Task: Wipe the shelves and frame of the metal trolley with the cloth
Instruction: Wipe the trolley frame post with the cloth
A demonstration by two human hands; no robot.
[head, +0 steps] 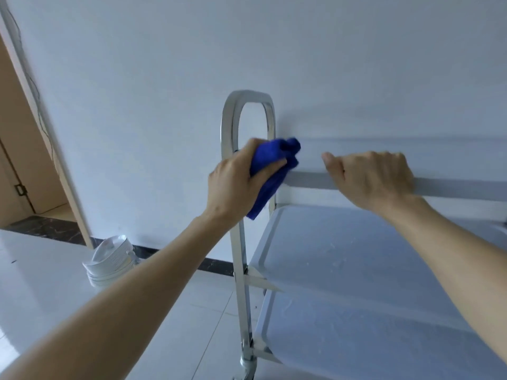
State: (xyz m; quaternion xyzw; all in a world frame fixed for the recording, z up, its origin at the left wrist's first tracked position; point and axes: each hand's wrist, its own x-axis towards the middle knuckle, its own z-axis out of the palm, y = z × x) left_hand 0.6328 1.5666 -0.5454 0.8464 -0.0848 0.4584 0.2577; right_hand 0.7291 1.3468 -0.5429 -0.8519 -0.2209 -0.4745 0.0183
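Observation:
The metal trolley stands against a white wall, with a looped chrome end frame (233, 119) and two steel shelves, the upper shelf (343, 242) above the lower shelf (356, 330). My left hand (233, 185) grips a bunched blue cloth (271, 165) and presses it against the frame's posts where the top rail meets them. Part of the cloth hangs down beside the post. My right hand (373, 179) rests closed over the grey top rail (307, 181), to the right of the cloth.
A stack of white plates (109, 264) sits on the pale tiled floor left of the trolley, near the dark skirting. A wooden door frame (33, 160) stands at far left. A caster (248, 366) shows under the near post.

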